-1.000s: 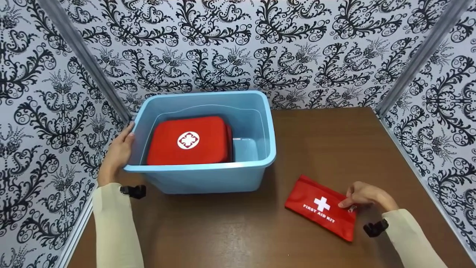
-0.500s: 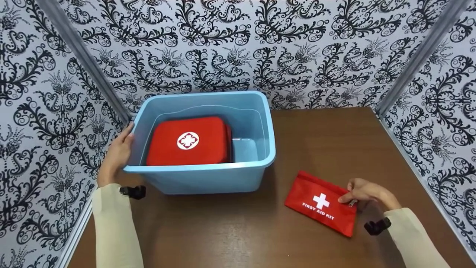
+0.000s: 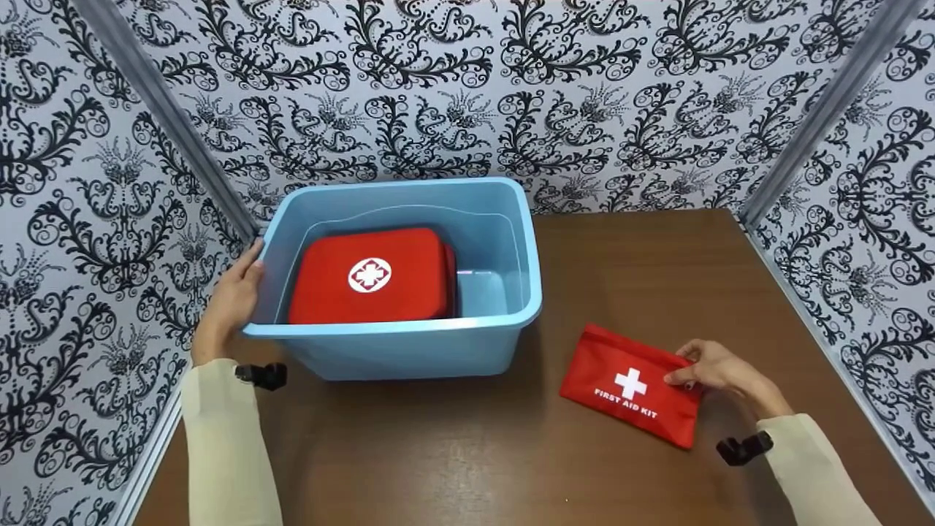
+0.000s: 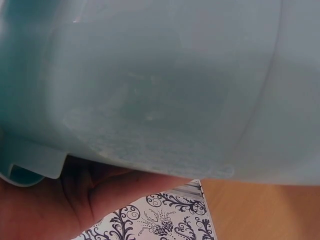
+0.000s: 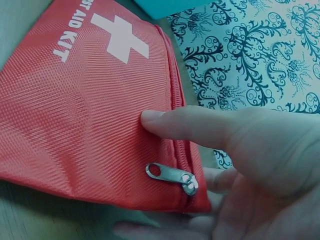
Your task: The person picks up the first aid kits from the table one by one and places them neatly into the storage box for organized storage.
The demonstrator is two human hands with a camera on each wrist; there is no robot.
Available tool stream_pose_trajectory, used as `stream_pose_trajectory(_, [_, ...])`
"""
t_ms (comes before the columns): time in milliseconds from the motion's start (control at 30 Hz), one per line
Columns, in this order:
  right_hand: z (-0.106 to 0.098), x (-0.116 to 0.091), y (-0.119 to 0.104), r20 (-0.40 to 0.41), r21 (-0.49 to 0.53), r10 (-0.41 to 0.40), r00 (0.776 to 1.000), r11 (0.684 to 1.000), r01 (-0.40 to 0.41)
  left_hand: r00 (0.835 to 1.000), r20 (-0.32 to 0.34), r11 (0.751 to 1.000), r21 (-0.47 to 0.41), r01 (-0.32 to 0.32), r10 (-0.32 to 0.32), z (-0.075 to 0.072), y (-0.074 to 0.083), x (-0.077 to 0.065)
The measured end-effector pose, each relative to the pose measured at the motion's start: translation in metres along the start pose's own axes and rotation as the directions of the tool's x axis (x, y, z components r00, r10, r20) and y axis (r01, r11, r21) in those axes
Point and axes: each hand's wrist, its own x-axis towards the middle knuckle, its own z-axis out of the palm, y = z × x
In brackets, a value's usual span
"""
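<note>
A light-blue plastic bin (image 3: 409, 352) stands on the table's left half, with a red zip case (image 3: 329, 285) bearing a white cross emblem inside. At its left side my left hand (image 3: 232, 296) grips the rim; the left wrist view shows this hand (image 4: 100, 197) against the bin wall (image 4: 165, 100), its fingertips hidden. My right hand (image 3: 719, 369) pinches the top right corner of a red first aid pouch (image 3: 606, 369). In the right wrist view, the thumb lies on the pouch (image 5: 85, 125) beside the metal zipper pull (image 5: 170, 174), with other fingers underneath.
The brown wooden table (image 3: 453, 453) spreads in front of the bin and to its right. Black-and-white patterned walls (image 3: 467, 109) enclose the back and both sides, close behind the bin.
The right hand and the first aid pouch have shifted slightly away from me, toward the back of the table. The left hand, bin and red case have stayed put.
</note>
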Motion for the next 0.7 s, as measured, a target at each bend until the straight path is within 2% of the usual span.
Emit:
stream_pose_trajectory(167, [-0.0017,0.0007,0.0013,-0.044,0.018,-0.042,0.998,0.999,0.043,1.0,0.008,1.0,-0.012,0.007,-0.007,-0.0007,-0.0002,-0.0003])
stream_pose_trajectory(333, [-0.0037,0.002,0.0001,-0.102,-0.05,-0.13,0.986,0.991,0.126,1.0,0.018,1.0,-0.018,0.007,-0.007,-0.0014,-0.0011,-0.0014])
stream_pose_trajectory(400, [-0.004,0.0025,-0.0005,-0.114,-0.035,-0.146,0.983,0.989,0.143,1.0,0.02,1.0,-0.016,0.001,-0.001,-0.0012,-0.0014,-0.0016])
stream_pose_trajectory(533, [-0.0047,0.0035,-0.0015,-0.136,0.101,-0.15,0.979,0.981,0.165,1.0,0.028,1.0,-0.028,0.0,0.001,-0.0005,-0.0012,-0.0009])
stream_pose_trajectory(700, [-0.005,0.0037,-0.0013,-0.16,0.303,-0.176,0.971,0.928,0.218,0.999,0.034,0.999,-0.034,0.008,-0.007,-0.0007,-0.0008,0.0006])
